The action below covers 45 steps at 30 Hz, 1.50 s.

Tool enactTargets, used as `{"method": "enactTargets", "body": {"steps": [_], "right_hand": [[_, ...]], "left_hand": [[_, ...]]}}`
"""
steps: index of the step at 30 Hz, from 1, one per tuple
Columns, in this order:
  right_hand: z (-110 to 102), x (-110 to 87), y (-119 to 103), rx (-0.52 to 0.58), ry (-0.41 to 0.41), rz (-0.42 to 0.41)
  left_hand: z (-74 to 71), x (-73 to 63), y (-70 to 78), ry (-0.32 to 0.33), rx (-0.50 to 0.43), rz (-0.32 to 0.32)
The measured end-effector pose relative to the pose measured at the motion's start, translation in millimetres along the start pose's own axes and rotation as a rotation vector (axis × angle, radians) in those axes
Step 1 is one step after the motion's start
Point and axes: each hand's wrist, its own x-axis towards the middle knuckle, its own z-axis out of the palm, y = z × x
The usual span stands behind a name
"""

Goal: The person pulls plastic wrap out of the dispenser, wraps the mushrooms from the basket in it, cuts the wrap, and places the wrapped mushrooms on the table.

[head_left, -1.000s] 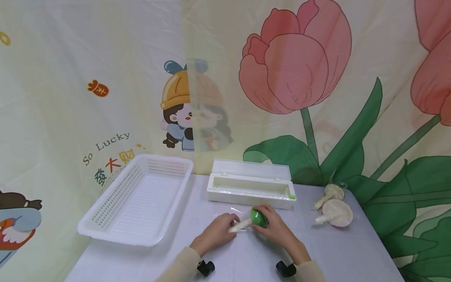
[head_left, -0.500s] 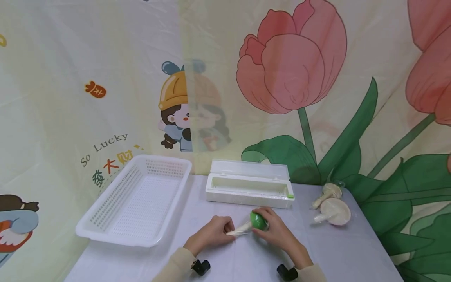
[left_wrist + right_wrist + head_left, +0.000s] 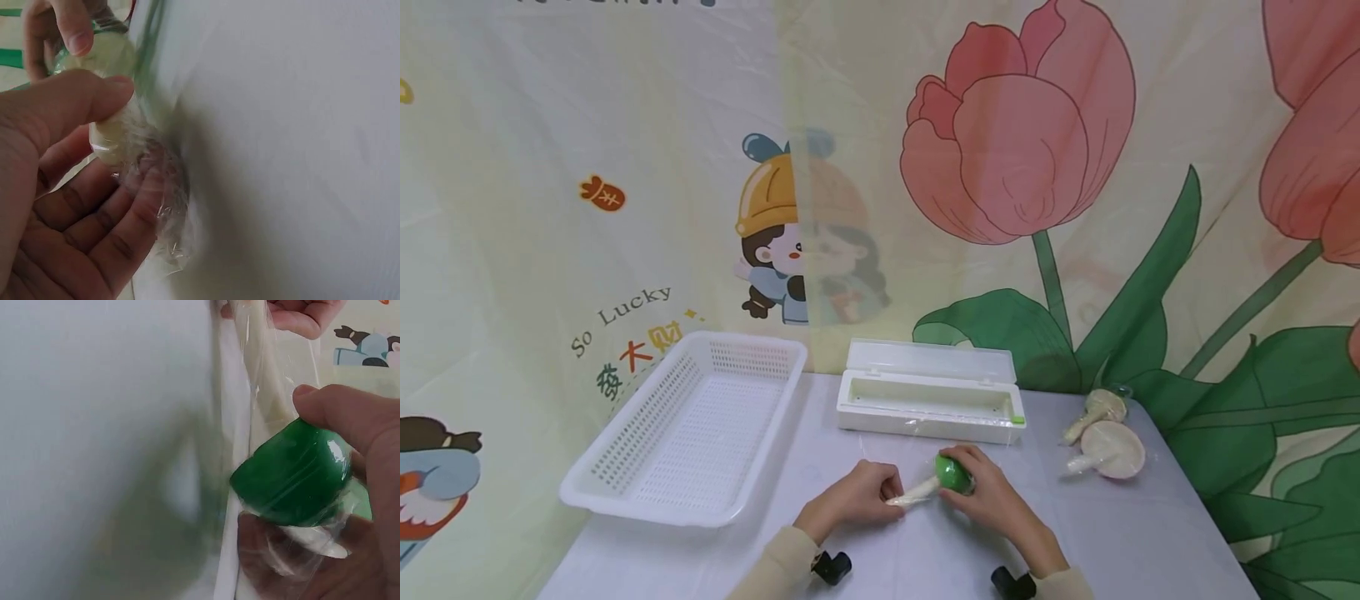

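Observation:
Between my hands lies a toy mushroom (image 3: 951, 473) with a glossy green cap and a cream stem, wrapped in clear plastic film (image 3: 174, 234). My right hand (image 3: 996, 493) grips the cap, thumb on one side and fingers on the other. At the stem's lower end, my left hand (image 3: 853, 497) pinches the stem and the film around it. In the left wrist view, crinkled film spills over those fingers past the end of the cream stem (image 3: 107, 142). The right wrist view has the green cap (image 3: 294, 475) close up, with film stretched over it.
Behind the hands stands a long white box (image 3: 928, 427), its lid raised, with a green piece at its right end. A white perforated basket (image 3: 741, 510) stands to the left. Two film-wrapped mushrooms, one with a wide pale cap (image 3: 1116, 450), lie at the right table edge.
Loose film that spread beside the stem is now gathered close around it. My left hand has shifted slightly toward the stem's end, while my right hand keeps holding the cap.

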Motion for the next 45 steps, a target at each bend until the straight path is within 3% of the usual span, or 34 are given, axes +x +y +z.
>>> {"method": "enactTargets", "body": {"steps": [6,14,18,24,31,35,40,45], "right_hand": [[0.0,-9.8,12.5,-0.018,-0.014,0.021],[-7.0,-16.0,11.1,0.006,-0.091,0.075],[-11.4,-19.8,12.3,-0.001,-0.098,0.05],[-20.9,-22.3,17.3,0.059,-0.075,0.005],[-22.0,-22.2,18.5,0.095,0.033,-0.059],[-18.8,-17.3,16.0,0.098,0.074,-0.002],[-13.6,-8.6,15.9,0.101,0.062,0.137],[-10.4,-4.6,19.0,0.09,0.08,0.13]], "left_hand": [[6.2,-0.5,2.2,-0.02,-0.012,0.02],[2.7,-5.5,0.4,-0.027,0.002,0.013],[-0.9,-8.4,-2.1,-0.041,0.014,0.003],[-10.3,-12.9,-2.4,-0.071,0.028,-0.005],[-17.5,-12.9,-5.9,-0.079,0.081,-0.012],[-18.0,-11.9,-9.4,-0.052,0.105,-0.019],[-15.5,-9.6,-11.4,0.056,0.213,0.044],[-10.9,-7.6,-10.4,0.125,0.276,0.09]]}}
